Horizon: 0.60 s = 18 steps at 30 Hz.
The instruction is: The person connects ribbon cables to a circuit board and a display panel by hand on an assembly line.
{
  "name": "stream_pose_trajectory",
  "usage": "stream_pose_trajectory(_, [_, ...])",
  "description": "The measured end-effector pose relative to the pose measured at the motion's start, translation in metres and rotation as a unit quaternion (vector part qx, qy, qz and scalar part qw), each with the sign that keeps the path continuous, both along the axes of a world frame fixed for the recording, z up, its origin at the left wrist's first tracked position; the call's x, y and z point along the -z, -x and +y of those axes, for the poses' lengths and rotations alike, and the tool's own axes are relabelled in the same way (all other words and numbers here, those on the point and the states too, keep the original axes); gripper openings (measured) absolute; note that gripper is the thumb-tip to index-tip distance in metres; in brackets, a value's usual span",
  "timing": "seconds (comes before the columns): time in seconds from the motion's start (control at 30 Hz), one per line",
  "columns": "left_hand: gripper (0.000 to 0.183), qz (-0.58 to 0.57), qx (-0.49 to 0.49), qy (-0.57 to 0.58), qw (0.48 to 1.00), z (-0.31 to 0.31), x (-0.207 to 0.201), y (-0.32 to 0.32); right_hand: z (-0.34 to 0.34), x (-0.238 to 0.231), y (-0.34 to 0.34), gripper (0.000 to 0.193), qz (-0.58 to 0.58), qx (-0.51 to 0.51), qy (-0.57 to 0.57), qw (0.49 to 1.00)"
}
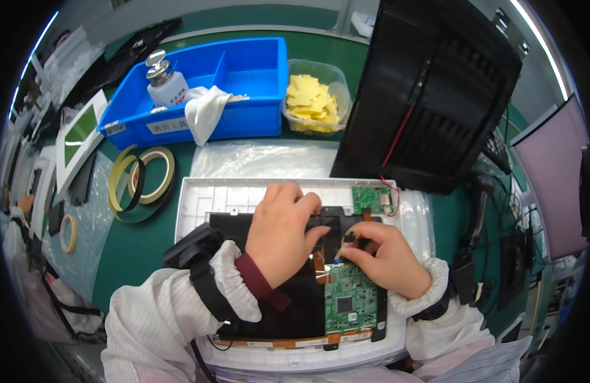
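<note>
A white plastic housing [194,191] lies in front of me with a black display panel [288,316] in it. My left hand [281,233] rests over the panel, fingers bent, thumb apart from them, seemingly holding nothing. On the panel's right side sits a green circuit board [351,293]. Above its upper edge, my right hand [387,255] pinches a small black and white piece [348,239], close to a blue-marked connector; its exact kind is too small to tell. A smaller green board [370,200] with a red wire is at the housing's upper right.
Behind stand a blue divided bin [253,115] with a pump bottle [167,86] and white cloth [207,113], and a clear tub [320,70] of yellow pieces. Tape rolls [169,179] lie left. A large black cover [435,96] stands at right, near a scanner [479,201] and cables.
</note>
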<state>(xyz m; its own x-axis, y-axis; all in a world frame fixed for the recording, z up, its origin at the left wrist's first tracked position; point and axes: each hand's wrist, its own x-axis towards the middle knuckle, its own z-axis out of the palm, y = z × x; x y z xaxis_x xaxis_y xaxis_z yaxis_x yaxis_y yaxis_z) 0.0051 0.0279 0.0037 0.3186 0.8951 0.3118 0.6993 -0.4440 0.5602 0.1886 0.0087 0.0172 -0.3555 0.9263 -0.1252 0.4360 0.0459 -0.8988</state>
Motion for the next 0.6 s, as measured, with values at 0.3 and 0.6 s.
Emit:
stream_pose_trajectory(0.3, [0.038,0.181,0.251,-0.050,0.950,-0.015,-0.021,0.032,-0.003,0.000,0.000,0.014,0.011,0.003,-0.017,1.000])
stream_pose_trajectory(0.6, [0.047,0.219,0.235,-0.024,0.947,-0.011,-0.021,0.031,-0.002,-0.004,0.002,0.013,0.023,0.014,-0.015,1.000])
